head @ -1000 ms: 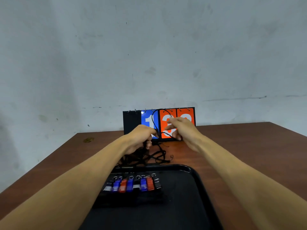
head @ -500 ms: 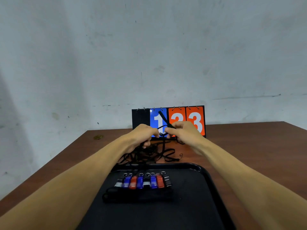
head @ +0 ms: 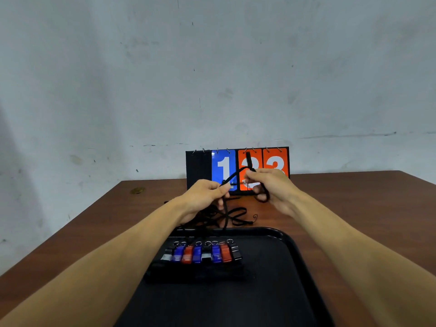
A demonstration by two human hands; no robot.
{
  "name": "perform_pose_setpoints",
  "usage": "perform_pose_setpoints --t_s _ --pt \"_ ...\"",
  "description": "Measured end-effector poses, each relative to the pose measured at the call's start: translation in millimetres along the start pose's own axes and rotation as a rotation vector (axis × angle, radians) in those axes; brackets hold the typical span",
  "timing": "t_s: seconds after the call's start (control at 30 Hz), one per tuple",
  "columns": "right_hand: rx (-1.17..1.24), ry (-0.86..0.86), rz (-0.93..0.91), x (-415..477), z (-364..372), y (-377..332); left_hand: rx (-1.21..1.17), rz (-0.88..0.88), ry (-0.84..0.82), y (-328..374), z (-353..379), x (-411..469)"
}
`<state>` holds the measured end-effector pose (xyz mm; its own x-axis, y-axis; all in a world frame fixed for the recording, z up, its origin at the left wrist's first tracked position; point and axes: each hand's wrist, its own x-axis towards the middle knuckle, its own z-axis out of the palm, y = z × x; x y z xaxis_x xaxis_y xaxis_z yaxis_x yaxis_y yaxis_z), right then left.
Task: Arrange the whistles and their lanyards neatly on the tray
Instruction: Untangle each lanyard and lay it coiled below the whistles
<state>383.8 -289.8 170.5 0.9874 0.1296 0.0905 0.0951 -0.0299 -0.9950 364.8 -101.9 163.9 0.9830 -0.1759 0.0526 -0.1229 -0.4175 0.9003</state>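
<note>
Several whistles (head: 203,254), blue, red, black and silver, lie side by side in a row on the black tray (head: 271,291), key rings pointing away from me. Folded black lanyards lie just in front of that row. Beyond the tray's far rim a tangle of black lanyards (head: 226,215) rests on the table. My left hand (head: 205,194) and my right hand (head: 271,185) are raised above that tangle, both pinching one black lanyard (head: 236,177) stretched between them. Its end sticks up from my right fingers and a loop hangs below them.
A flip scoreboard (head: 237,169) with a black panel, a blue 1 and orange digits stands at the far side of the brown table (head: 354,204), against a grey wall. A small brownish spot (head: 137,190) marks the table's far left corner.
Both hands stay on the same lanyard above the tangle. The cord's loop seen a second ago has been drawn in, and a short end now stands up from my right fingers.
</note>
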Motion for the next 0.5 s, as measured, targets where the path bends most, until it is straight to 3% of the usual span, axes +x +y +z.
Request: perform_pose_setpoints --t_s 0.17,0.3,0.33,0.4,0.5 --pt "0.103 0.107 0.058 4.3 -12.4 8.5 0.137 -0.041 0.120 -11.4 -14.7 11.7" --pt "0.189 0.238 0.019 8.7 -14.4 10.1 0.738 -0.051 0.290 -22.8 -24.4 26.2" --pt "0.208 0.270 -0.001 9.7 -14.1 9.2 0.792 -0.064 0.331 -24.0 -24.9 28.9" --pt "0.230 0.292 -0.033 10.6 -13.2 6.8 0.763 -0.104 0.367 -23.6 -24.7 32.5" --pt "0.151 0.233 -0.056 8.6 -10.3 2.6 0.643 -0.138 0.233 -19.5 -21.1 32.3"
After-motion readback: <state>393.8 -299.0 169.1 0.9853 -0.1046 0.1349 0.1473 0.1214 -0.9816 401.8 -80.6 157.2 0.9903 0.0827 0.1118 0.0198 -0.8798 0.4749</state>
